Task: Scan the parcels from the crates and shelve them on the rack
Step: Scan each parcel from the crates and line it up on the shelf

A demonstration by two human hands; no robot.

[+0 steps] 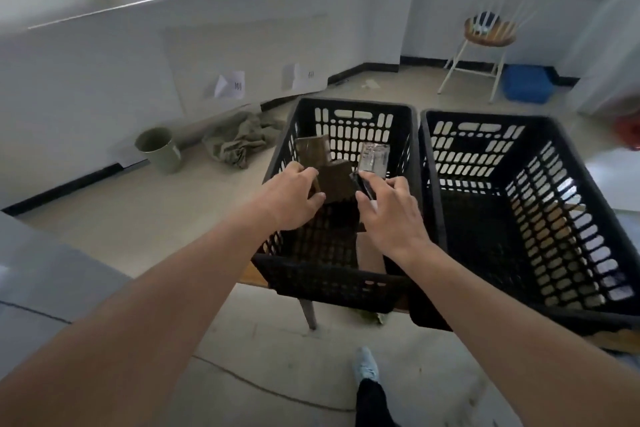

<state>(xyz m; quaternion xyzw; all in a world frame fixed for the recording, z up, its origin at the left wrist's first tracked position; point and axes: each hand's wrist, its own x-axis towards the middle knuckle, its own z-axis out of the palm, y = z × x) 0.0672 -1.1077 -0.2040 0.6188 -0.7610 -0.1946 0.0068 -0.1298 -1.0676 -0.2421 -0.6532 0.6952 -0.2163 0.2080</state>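
Both arms stretched forward into the left black slotted plastic crate (346, 279), set beside its twin, the right black slotted plastic crate (526, 218), at 3 o'clock, likely so that parcels from either stay within one reach. Left hand (294, 196) curled around the near edge of a brown flat cardboard parcel (336, 182), thumb underneath, apparently to tip it up where a label could be read. Right hand (389, 210) closed on a dark slim handheld device (363, 185), probably the scanner, angled toward the parcel. Behind, at 12 o'clock, a second brown cardboard parcel (313, 151) leaning on the crate's far wall, and a clear shiny wrapped packet (374, 157) at 1 o'clock. Right crate seemingly bare of parcels, though its floor lies in shadow. Both crates overhanging the wooden counter (252, 276). Rack nowhere in view, so shelving judged not yet begun. White metal chair (491, 35) well apart at 1 o'clock.
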